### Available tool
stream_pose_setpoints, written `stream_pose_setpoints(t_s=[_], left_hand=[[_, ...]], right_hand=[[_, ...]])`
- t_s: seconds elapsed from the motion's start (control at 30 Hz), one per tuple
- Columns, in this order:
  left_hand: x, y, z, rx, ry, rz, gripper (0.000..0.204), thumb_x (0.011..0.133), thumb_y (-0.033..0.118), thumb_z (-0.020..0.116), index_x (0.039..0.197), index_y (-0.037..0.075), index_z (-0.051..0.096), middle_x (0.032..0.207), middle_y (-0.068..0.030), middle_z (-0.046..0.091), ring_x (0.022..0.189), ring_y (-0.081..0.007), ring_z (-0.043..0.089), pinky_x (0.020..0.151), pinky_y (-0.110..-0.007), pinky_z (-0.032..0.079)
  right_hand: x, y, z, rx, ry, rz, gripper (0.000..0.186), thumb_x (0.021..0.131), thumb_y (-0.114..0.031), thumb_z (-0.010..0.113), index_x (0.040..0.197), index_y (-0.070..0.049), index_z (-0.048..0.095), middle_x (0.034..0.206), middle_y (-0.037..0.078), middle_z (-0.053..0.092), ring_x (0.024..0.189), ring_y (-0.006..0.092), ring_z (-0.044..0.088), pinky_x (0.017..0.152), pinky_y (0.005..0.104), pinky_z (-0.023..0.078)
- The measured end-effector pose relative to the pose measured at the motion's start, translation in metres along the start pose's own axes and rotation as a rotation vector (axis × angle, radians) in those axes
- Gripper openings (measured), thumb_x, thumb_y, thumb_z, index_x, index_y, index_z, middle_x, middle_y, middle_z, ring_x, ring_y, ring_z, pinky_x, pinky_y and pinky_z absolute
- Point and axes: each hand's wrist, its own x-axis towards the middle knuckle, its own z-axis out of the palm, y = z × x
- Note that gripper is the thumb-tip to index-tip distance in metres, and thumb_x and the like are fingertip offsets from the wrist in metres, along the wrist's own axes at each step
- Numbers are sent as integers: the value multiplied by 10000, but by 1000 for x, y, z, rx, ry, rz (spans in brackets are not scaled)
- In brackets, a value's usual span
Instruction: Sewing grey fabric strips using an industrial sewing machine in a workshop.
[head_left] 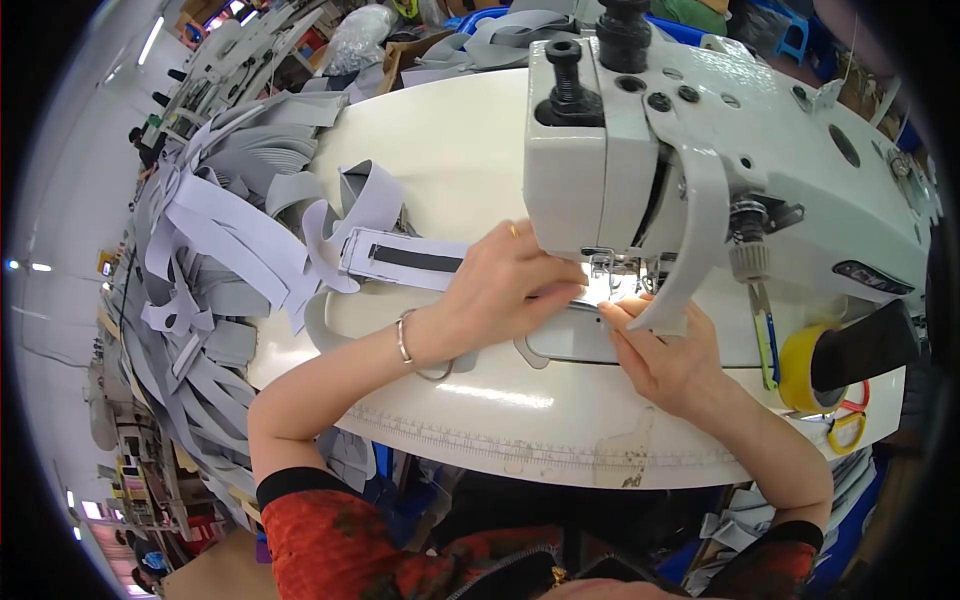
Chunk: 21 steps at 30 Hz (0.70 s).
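A person's left hand (510, 285) bends over a white strip with a black band (418, 259), which trails out to that hand's left; whether the fingers grip it is hidden. The right hand (672, 352), thumb and forefinger drawn close together just beside the needle area of a white sewing machine (600, 160), may or may not be pinching cloth, I cannot tell. A yellow tape roll (797, 370) sits near, to its right, and grey strips (215, 345) heap well left of the left hand.
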Motion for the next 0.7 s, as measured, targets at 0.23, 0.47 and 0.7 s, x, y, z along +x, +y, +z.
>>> stream_pose_setpoints(t_s=[0.23,0.47,0.7], left_hand=[[-17,-4,6,189,37,298,220,707,102,694,922,133,725,925,10,599,946,-187,555,821,-344,469],[-18,-5,3,160,26,327,209,717,109,691,923,129,726,937,-3,592,948,-198,537,828,-332,450],[-7,-13,11,153,56,290,206,698,98,716,900,130,727,966,-13,603,957,-222,541,830,-347,449]], right_hand=[[5,-12,-6,-113,-131,2,342,766,-93,690,1107,-85,667,777,16,528,701,187,553,593,338,435],[2,-9,-3,-50,-132,-2,374,704,-101,719,1071,-87,646,829,41,586,747,203,521,630,332,408],[-1,4,4,-231,-107,-13,316,719,-95,716,1030,-84,659,690,25,502,686,198,521,607,342,411]])
